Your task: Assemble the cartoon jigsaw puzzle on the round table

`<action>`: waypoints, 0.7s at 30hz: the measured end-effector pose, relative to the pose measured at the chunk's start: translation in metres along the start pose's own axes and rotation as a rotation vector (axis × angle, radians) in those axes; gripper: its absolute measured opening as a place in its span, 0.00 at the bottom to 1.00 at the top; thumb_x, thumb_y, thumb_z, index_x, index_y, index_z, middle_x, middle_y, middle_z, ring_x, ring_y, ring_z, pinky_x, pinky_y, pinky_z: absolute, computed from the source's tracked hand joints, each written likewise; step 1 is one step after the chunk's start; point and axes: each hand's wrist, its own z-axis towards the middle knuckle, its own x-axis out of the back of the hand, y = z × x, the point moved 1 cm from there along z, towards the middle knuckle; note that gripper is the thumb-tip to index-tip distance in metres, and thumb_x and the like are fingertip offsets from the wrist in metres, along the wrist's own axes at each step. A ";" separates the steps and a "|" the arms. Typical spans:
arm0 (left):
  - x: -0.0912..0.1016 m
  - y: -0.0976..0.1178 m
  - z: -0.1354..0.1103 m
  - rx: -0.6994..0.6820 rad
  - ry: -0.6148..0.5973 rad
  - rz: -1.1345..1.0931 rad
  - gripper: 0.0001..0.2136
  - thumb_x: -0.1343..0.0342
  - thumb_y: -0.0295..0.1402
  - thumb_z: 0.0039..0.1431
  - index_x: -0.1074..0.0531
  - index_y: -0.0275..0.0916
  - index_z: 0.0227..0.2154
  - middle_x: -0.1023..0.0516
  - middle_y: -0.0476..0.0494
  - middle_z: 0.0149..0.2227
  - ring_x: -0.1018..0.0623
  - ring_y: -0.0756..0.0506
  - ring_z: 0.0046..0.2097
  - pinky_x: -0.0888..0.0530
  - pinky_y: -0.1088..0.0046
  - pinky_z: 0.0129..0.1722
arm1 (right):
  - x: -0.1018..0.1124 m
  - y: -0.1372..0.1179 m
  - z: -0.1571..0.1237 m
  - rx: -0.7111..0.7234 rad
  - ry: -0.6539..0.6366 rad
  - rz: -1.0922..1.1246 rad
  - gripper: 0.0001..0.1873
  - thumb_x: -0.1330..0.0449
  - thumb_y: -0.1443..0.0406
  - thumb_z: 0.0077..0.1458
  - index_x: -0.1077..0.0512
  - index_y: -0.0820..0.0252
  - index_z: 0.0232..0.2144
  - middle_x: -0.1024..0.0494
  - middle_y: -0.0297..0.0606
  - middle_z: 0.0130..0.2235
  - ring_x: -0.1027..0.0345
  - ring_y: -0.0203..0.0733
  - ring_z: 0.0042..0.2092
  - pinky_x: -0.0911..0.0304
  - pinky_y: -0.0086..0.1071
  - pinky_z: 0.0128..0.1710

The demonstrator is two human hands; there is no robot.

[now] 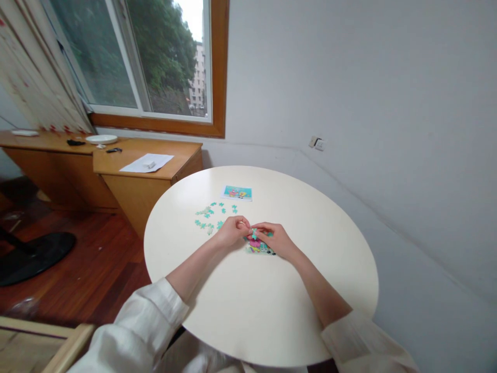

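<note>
Right fingers [266,226] pinched a small teal jigsaw piece [254,235] over the flat, multicoloured part-built puzzle [255,248]; left fingers [241,220] were near its left edge, grip unclear. Uneven pressing could have dislodged joined pieces.

Brown cabinets [132,194] stand on reddish floorboards [104,269] beneath a wood-framed window [132,59] in a pale wall [349,77].

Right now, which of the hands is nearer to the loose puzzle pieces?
Left. The left hand is just beside the loose puzzle pieces, on their right; the right hand is farther right, at the joined section.
</note>
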 end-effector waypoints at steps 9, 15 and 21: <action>-0.003 -0.002 0.000 0.021 -0.037 -0.057 0.16 0.33 0.37 0.38 0.33 0.34 0.25 0.25 0.47 0.20 0.24 0.49 0.25 0.30 0.74 0.30 | 0.005 0.000 0.001 -0.048 -0.002 0.083 0.13 0.39 0.59 0.45 0.25 0.63 0.32 0.22 0.39 0.30 0.30 0.40 0.33 0.36 0.33 0.36; -0.003 -0.005 0.001 -0.114 0.005 0.193 0.09 0.38 0.33 0.45 0.33 0.35 0.24 0.24 0.46 0.25 0.24 0.49 0.29 0.29 0.73 0.33 | 0.024 0.009 0.004 -0.180 0.029 0.206 0.12 0.36 0.61 0.38 0.29 0.62 0.26 0.28 0.33 0.24 0.36 0.33 0.26 0.41 0.28 0.27; -0.002 0.003 -0.009 -0.252 -0.157 0.664 0.12 0.40 0.34 0.48 0.26 0.36 0.36 0.22 0.41 0.38 0.25 0.46 0.40 0.30 0.71 0.43 | 0.044 0.015 0.000 -0.263 -0.031 0.226 0.15 0.36 0.64 0.35 0.27 0.65 0.31 0.29 0.32 0.23 0.40 0.31 0.24 0.47 0.26 0.24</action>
